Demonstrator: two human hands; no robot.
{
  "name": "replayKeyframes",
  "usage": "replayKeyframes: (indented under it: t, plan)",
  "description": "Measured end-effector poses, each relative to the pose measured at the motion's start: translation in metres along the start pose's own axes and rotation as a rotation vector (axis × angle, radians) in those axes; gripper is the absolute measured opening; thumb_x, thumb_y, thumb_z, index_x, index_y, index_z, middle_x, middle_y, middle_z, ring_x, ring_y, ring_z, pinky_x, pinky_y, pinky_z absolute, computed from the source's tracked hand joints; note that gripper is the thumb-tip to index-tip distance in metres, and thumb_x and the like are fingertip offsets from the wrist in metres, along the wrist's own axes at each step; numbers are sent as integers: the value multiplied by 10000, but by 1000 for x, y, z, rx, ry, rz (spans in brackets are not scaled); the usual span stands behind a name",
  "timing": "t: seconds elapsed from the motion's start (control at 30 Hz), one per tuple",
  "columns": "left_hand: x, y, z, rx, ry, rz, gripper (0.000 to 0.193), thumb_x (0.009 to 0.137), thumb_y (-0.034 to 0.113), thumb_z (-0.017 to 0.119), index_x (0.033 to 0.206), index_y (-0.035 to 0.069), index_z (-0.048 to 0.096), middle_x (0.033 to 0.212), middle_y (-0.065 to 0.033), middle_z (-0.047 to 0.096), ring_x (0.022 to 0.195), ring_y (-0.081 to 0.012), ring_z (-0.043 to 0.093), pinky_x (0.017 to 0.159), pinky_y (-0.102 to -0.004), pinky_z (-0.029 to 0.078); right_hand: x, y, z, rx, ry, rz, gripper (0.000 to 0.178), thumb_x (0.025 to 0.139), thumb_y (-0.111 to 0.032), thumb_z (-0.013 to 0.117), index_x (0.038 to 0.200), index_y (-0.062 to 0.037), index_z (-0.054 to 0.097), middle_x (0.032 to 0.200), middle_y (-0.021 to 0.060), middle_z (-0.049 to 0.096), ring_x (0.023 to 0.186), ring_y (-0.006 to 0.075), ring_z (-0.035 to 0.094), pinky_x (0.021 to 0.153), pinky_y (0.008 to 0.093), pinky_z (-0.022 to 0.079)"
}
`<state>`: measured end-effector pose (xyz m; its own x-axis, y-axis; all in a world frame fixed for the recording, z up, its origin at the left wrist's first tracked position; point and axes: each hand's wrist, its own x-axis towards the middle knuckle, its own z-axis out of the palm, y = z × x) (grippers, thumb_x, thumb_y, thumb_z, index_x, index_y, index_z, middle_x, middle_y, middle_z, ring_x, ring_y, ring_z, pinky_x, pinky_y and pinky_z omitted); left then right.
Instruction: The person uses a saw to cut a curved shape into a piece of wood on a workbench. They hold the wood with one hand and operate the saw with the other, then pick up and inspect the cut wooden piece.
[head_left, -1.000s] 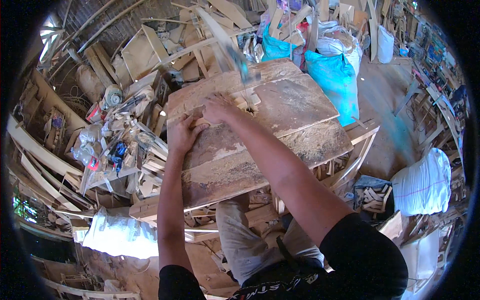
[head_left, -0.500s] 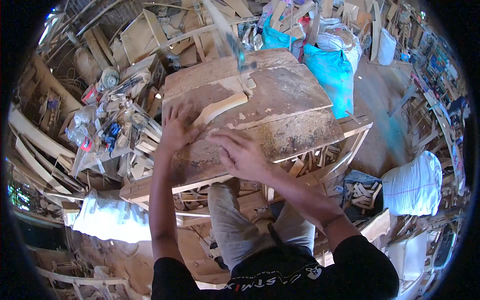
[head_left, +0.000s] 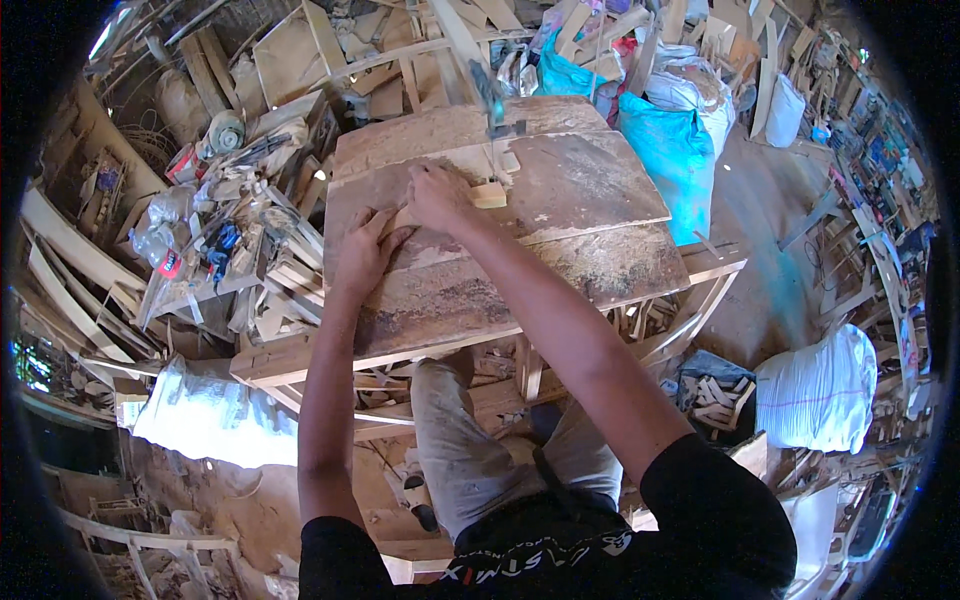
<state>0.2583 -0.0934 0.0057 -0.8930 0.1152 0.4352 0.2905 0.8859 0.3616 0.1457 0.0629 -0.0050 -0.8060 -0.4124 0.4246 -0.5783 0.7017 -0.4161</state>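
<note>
A pale curved piece of wood (head_left: 489, 196) lies on the worn wooden worktable (head_left: 590, 185), its squared far end beside a thin upright saw blade (head_left: 492, 160). My left hand (head_left: 370, 250) grips the near end of the piece, thumb and fingers around it. Over its middle, my right hand (head_left: 438, 200) is closed on the same piece, so most of the wood is hidden under my hands. Just beyond the blade sits a small pale offcut (head_left: 510, 161). Above the tabletop hangs the saw's blade guide (head_left: 492, 108), coming down from a wooden arm (head_left: 457, 38).
A heap of scrap wood and tools (head_left: 245, 215) stands left of the table. To the right are a turquoise sack (head_left: 670, 160) and a white sack (head_left: 818, 390). A dark bin (head_left: 715, 400) holds wood offcuts. Beams (head_left: 300, 365) frame the table's near edge.
My right hand has moved forward and left from the bare tabletop onto the wood and closed on it. My left hand has closed on the near end. The wood's far end now lies at the blade.
</note>
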Motion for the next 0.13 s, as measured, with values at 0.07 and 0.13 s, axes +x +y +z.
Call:
replayKeyframes:
  t: [0.07,0.13]
  plan:
    - [8,-5,5,0,38,18,442,922,310,774,1248,23,693,1190,-225,671,1104,-430,619,952,-479,517,10,6,10,-123,-31,14,396,997,-272,546,1307,-36,615,1293,240,648,1180,422,638,1024,549,492]
    - [9,-7,4,-16,6,-9,439,930,309,768,1263,33,690,1192,-241,669,1117,-430,617,968,-501,507,13,0,16,-219,-33,33,429,1000,-313,550,1327,-42,611,1349,233,637,1263,408,608,1118,532,435]
